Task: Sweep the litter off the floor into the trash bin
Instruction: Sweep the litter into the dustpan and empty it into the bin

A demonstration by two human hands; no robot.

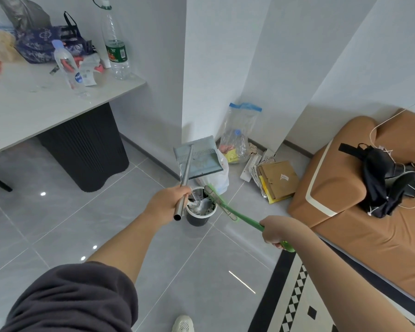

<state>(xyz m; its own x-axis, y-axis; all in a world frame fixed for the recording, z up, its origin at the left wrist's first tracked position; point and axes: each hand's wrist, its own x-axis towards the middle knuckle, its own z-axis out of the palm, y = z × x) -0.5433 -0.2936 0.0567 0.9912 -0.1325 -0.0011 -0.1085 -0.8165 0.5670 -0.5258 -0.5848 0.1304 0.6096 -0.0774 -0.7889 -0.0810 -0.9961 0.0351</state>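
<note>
Left arm: reaching forward, dark sleeve (77,300) at the upper arm, forearm bare.
Left hand (168,203): clenching round the metal handle (185,178) of the dustpan (199,158); the pan is hanging raised and tilted just beyond the hand, above and behind the trash bin (200,213).
Right arm: extending forward, forearm bare.
Right hand (274,230): gripping the green broom handle (247,220); the broom head (212,194) is lying across the bin's rim, ahead and left of this hand.
Trash bin: standing on the grey tile floor (58,236) between the two hands, just past the left one; holding pale crumpled litter (200,207), its kind hard to make out.
White plastic bag (217,179): sitting behind the bin, under the pan.
Clear bag (240,137), cardboard (278,179): lying by the wall beyond the right hand.
Sofa (359,212): standing right of the right hand, carrying a black bag (381,185).
Table (46,104): standing far left of the left hand, holding bottles (115,41).
Patterned rug (295,300): lying below the right forearm.
Shoe (183,323): showing at the bottom edge.
</note>
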